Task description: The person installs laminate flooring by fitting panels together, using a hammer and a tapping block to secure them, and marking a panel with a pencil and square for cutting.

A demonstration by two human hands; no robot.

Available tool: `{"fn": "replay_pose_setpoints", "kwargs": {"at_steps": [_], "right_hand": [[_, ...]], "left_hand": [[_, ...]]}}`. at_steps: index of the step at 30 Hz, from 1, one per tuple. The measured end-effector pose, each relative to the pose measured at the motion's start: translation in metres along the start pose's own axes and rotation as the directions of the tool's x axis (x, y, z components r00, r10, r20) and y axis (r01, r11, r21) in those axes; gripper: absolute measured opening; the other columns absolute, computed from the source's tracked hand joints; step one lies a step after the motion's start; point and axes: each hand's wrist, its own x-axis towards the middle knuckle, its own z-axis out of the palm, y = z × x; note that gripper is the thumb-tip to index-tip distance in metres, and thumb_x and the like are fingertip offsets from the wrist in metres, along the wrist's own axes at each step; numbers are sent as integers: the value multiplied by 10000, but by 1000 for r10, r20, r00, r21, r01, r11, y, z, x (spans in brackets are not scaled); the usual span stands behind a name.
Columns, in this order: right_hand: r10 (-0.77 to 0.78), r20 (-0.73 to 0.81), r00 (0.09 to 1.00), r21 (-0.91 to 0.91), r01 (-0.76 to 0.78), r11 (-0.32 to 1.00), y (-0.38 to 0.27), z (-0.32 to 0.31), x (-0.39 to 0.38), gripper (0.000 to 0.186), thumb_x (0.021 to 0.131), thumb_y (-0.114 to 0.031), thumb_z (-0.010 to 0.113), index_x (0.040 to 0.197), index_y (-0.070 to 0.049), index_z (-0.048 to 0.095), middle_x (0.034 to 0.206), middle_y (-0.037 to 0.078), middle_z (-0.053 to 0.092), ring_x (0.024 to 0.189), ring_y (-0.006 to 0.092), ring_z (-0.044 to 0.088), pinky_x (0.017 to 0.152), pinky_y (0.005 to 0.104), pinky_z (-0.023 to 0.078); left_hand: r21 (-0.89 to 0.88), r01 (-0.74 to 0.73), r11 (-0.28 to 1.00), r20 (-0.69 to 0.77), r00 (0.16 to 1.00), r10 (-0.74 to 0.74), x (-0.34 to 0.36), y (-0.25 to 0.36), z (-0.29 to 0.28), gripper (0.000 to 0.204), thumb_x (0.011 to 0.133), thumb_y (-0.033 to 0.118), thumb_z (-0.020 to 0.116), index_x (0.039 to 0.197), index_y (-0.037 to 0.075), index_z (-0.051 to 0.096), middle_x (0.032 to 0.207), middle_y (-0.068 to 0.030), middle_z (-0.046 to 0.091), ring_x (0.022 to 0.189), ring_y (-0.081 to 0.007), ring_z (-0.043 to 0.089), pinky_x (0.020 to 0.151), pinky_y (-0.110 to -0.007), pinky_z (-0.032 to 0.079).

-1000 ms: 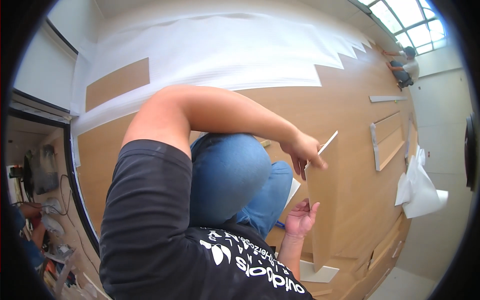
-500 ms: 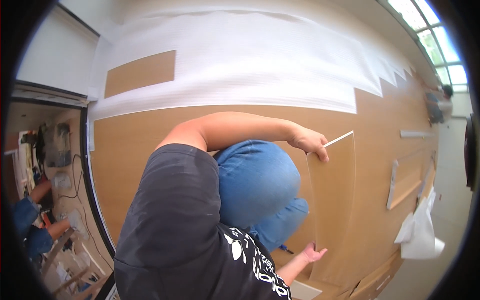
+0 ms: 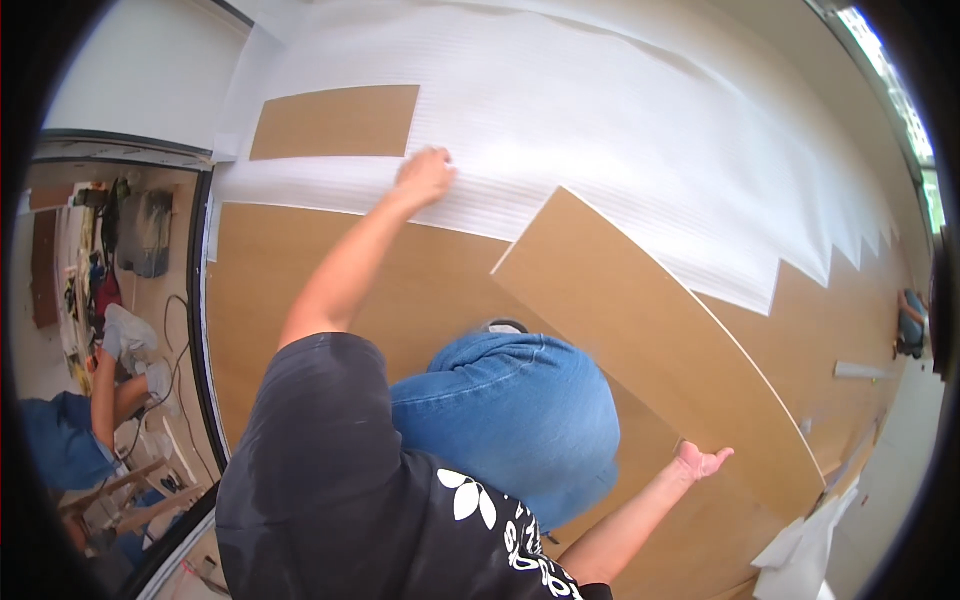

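A long wood-coloured floor plank (image 3: pixel 650 320) with pale edges is held up at a slant in front of my knees. My right hand (image 3: pixel 703 460) grips its near long edge toward the right end, some fingers hidden. My left hand (image 3: pixel 425 178) is off that plank, stretched out over white foam underlay (image 3: pixel 560 110). Its fingers are loosely bent and slightly apart, with nothing seen in them. Just beyond it to the left, a short cut plank (image 3: pixel 335 122) lies on the underlay.
Laid wood-look flooring (image 3: pixel 300 270) spreads around my bent legs. To the left, a dark-framed doorway (image 3: pixel 205 300) opens onto another person's legs (image 3: pixel 70 430), tools and cables. Crumpled white sheeting (image 3: pixel 805 550) lies at the lower right. Another person (image 3: pixel 910 325) crouches far right.
My left hand has let go of the plank's far end and moved left toward the short piece. The plank has turned, its far end now pointing left over the underlay.
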Motion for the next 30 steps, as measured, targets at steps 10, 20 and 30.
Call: {"fn": "replay_pose_setpoints", "kwargs": {"at_steps": [10, 20, 30], "right_hand": [[246, -44, 968, -240, -250, 938, 191, 75, 9, 833, 979, -694, 514, 1585, -142, 370, 1628, 88, 393, 1459, 339, 390, 1190, 563, 351], [422, -41, 906, -42, -423, 905, 260, 66, 18, 871, 953, -716, 562, 1551, -100, 417, 1577, 108, 455, 1420, 353, 447, 1166, 576, 373], [566, 111, 817, 94, -575, 813, 306, 95, -43, 819, 997, -709, 465, 1550, -106, 421, 1568, 121, 473, 1430, 363, 441, 1188, 555, 355]], "left_hand": [[262, 152, 953, -189, 977, -104, 109, -84, 14, 432, 1004, 367, 520, 1262, 42, 643, 1272, -227, 631, 1171, -397, 630, 994, -520, 516], [492, 81, 867, -255, 965, 54, 185, -103, -117, 297, 897, 174, 673, 1165, 54, 625, 1233, -207, 620, 1088, -411, 635, 906, -518, 536], [-93, -529, 843, 443, 737, 511, 57, 232, -17, 563, 976, 439, 674, 1333, 8, 611, 1326, -233, 642, 1268, -408, 586, 1060, -461, 474]]}}
